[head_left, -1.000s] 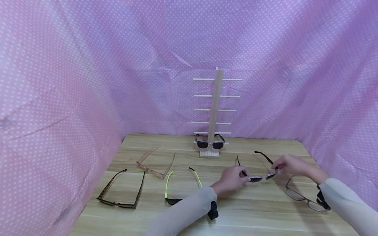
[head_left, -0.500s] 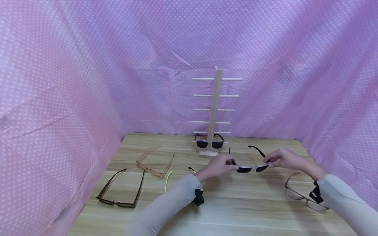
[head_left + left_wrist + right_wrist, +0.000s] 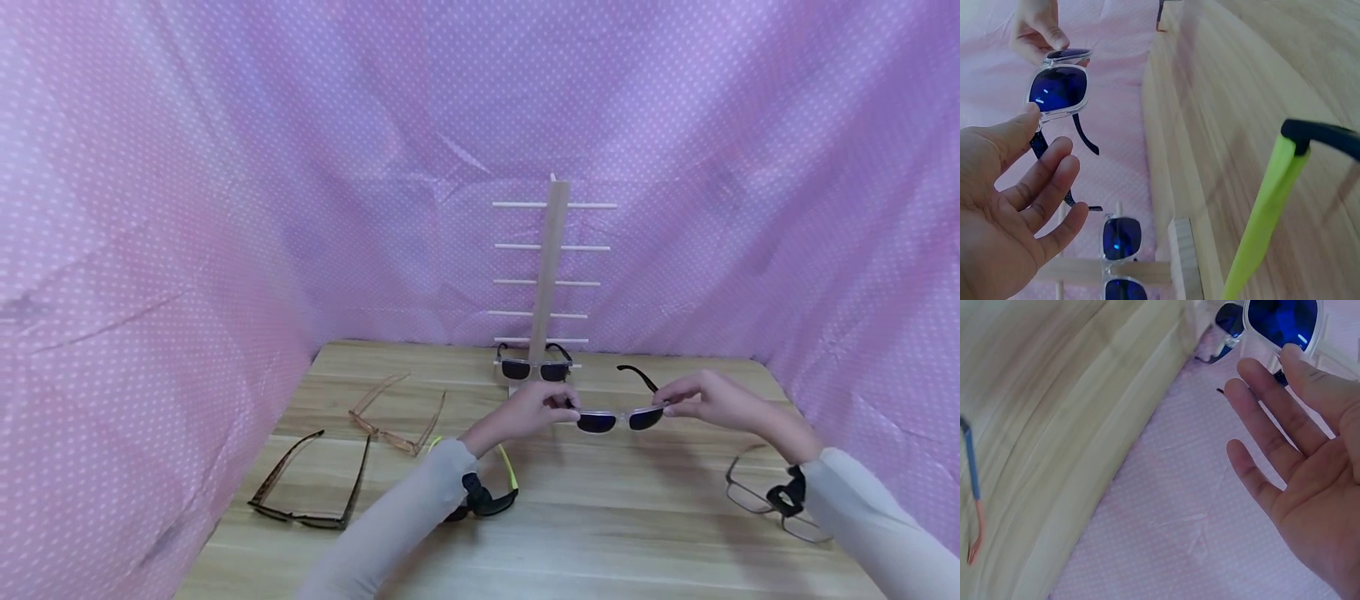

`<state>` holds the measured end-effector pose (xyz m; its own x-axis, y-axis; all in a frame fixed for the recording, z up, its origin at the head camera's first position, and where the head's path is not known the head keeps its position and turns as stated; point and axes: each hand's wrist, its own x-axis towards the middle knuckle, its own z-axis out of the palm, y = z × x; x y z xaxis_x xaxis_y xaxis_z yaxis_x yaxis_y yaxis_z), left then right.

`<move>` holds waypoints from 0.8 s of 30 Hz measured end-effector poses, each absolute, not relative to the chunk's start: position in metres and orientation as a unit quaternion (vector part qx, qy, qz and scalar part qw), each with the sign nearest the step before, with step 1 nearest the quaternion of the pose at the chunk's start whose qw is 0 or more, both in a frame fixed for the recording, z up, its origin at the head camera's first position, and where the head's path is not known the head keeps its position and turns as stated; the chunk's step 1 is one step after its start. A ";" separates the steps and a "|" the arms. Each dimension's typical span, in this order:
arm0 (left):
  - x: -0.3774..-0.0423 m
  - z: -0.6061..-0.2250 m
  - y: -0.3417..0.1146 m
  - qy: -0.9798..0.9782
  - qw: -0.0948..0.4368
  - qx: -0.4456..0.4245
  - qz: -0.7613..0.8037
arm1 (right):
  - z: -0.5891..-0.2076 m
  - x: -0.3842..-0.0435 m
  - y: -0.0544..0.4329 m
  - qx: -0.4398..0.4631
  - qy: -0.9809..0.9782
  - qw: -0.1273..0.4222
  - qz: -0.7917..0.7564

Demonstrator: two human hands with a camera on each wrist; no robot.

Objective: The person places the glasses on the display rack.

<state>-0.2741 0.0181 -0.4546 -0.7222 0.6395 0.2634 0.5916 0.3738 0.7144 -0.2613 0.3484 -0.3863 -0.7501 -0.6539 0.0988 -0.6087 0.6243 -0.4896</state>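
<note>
Between both hands hangs a pair of sunglasses (image 3: 621, 421) with a clear frame, dark lenses and black temples, its lenses facing me and its temples unfolded away from me. My left hand (image 3: 531, 411) pinches one hinge corner between thumb and fingers. At the opposite corner my right hand (image 3: 708, 402) pinches the frame the same way. In the left wrist view the lens (image 3: 1059, 89) looks blue, with the thumb at its edge. Behind the left hand, a wooden display stand (image 3: 550, 267) bears a similar pair of sunglasses (image 3: 535, 369) on its lowest rod; the hand covers part of the base.
Brown-patterned glasses (image 3: 300, 520) and light amber glasses (image 3: 395, 438) lie open at the left. Black and neon-yellow sunglasses (image 3: 498, 504) sit partly under my left forearm. Thin-rimmed glasses (image 3: 750, 498) lie below my right wrist. Several bare rods (image 3: 588, 247) stick out from the stand.
Both hands have lifted the clear-framed sunglasses and carried them left and farther back, toward the stand. The other glasses have stayed where they were.
</note>
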 end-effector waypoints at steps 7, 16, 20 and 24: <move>-0.271 -0.448 0.000 0.814 0.030 0.358 0.456 | -0.385 -0.257 0.335 -0.379 0.885 -0.011 -0.269; -0.270 -0.439 -0.019 0.807 0.023 0.350 0.475 | -0.383 -0.251 0.316 -0.385 0.879 -0.055 -0.277; -0.268 -0.437 -0.025 0.803 0.022 0.346 0.484 | -0.383 -0.248 0.307 -0.391 0.875 -0.071 -0.276; -0.265 -0.436 -0.033 0.812 0.012 0.341 0.474 | -0.384 -0.250 0.298 -0.400 0.869 -0.094 -0.275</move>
